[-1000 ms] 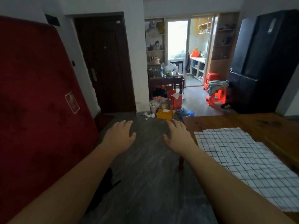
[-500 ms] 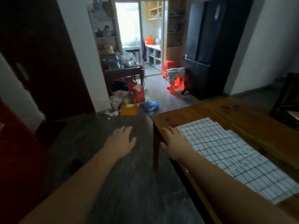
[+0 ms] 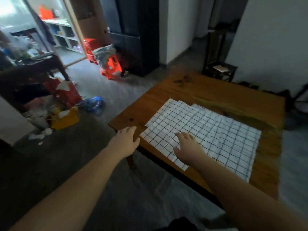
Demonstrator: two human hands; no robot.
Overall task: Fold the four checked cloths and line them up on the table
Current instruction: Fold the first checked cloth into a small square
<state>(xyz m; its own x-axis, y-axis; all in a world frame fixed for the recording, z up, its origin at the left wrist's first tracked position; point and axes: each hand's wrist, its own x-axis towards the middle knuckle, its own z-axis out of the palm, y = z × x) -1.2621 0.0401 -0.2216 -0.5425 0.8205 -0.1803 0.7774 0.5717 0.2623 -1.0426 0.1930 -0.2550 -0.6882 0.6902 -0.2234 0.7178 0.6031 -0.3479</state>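
The checked cloths (image 3: 208,130) lie unfolded in a loose, overlapping pile on the near-left part of the wooden table (image 3: 208,90), their far-left corners fanned so that at least three layers show; the near edge of the pile reaches the table's rim. The right hand (image 3: 188,145) is over the near-left part of the top cloth, fingers spread and holding nothing; whether it presses the fabric or hovers just above cannot be told. The left hand (image 3: 125,140) is at the table's left edge, just beside the pile's corner, fingers relaxed and apart, also gripping nothing. The step in hand looks like taking the top cloth for the first fold. To do it well, the person should likely pinch only the top layer at two corners, one per hand, and lift it clear so the cloths beneath do not drag, then fold on bare wood with the check lines matched. Compared with half a second before, the view has swung right and down onto the table, the right hand has moved from the table's corner onto the cloth, and the left hand has come from over the floor to the table edge.
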